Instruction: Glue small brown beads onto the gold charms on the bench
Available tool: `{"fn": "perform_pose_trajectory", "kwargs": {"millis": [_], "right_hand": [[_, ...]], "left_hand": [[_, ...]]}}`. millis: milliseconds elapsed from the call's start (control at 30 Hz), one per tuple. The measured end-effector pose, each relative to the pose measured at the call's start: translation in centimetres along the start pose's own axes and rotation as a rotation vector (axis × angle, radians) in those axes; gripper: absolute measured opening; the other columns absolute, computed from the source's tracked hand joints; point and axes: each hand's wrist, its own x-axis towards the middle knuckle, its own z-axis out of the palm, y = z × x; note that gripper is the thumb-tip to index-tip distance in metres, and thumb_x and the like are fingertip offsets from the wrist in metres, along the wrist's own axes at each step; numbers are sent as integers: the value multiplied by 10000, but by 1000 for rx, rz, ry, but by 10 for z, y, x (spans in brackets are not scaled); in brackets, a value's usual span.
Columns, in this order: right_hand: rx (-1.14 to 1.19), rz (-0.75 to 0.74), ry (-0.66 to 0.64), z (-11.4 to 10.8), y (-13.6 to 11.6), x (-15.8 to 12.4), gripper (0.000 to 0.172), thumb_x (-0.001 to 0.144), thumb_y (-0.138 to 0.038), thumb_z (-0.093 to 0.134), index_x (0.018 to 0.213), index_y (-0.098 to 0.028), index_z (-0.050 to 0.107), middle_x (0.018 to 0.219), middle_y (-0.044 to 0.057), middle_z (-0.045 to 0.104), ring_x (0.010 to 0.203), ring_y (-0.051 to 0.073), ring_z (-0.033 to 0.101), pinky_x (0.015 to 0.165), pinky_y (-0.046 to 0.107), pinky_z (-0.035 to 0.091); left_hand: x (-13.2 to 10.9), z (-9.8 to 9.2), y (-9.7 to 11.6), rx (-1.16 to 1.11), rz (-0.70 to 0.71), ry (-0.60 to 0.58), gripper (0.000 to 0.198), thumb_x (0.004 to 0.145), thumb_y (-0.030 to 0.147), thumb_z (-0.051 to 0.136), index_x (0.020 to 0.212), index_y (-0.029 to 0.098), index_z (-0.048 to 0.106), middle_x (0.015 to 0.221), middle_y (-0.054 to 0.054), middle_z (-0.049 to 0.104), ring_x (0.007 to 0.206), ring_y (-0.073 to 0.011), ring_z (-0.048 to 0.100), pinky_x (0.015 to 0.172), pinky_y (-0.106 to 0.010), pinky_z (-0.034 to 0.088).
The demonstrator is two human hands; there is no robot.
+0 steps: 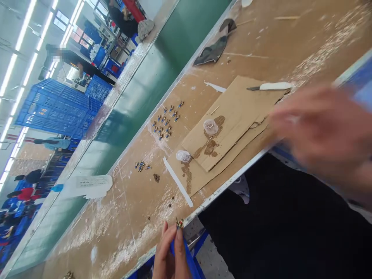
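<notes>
My left hand (171,248) is at the near edge of the workbench, thumb and fingers pinching a small gold-coloured metal figure (180,223) with red and blue paint. Motion smears my right hand (322,128), raised at the right over the bench edge; its fingers cannot be made out. Several similar blue and gold figures (167,121) stand in loose rows on the bench, and others lie in a small heap (140,166). Beside that heap is a cluster of small dark bronze-coloured pieces (156,178).
Cardboard sheets (232,104) carry two small clear cups (210,127), wet stains, a thin stick and a white-handled knife (270,86). A camouflage cloth (215,48) lies farther along. A white bottle (90,186) lies at the green divider (151,77). People and blue crates (58,108) are beyond.
</notes>
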Motion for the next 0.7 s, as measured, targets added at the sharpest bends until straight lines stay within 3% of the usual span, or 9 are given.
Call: {"fn": "perform_pose_trajectory", "kwargs": {"millis": [33,67,133,233,467,700], "right_hand": [[25,-49,-29,9,-10,-13,135,858,-258,543,874,-223,671,905,0,668,860,28,586,784,144,436],[189,-94,-198,19,-19,-25,115,849,-204,557,883,-208,667,845,5,662,782,19,592,711,121,452],[487,-21,-430,39,-34,-46,122,858,-188,547,884,-171,665,803,12,652,767,35,599,709,130,477],[627,111,-587,59,-43,-62,129,846,-215,572,879,-155,681,809,15,648,777,54,594,734,162,479],[702,29,-669,59,-42,-63,143,837,-216,585,878,-126,688,826,40,663,783,67,597,751,185,476],[686,-103,-649,59,-40,-64,130,848,-201,570,875,-125,673,810,39,664,770,63,595,740,174,481]], "left_hand": [[-3,3,1,-26,35,-5,121,753,294,664,836,207,669,845,-37,723,897,-243,680,910,-450,528],[-6,6,2,-51,79,-23,97,762,285,653,823,210,665,818,-33,718,869,-233,684,902,-451,531],[-9,10,6,-88,192,-64,47,777,256,633,801,222,656,763,-15,706,766,-196,683,864,-438,545],[-11,13,15,-111,339,-83,41,779,198,627,779,234,647,702,16,689,623,-140,647,804,-395,554],[-12,11,25,-149,525,-70,146,727,53,673,799,180,658,737,12,701,645,-113,660,848,-358,516],[-18,11,24,-93,511,-107,95,800,116,623,824,208,629,751,-2,686,688,-111,649,902,-376,476]]}}
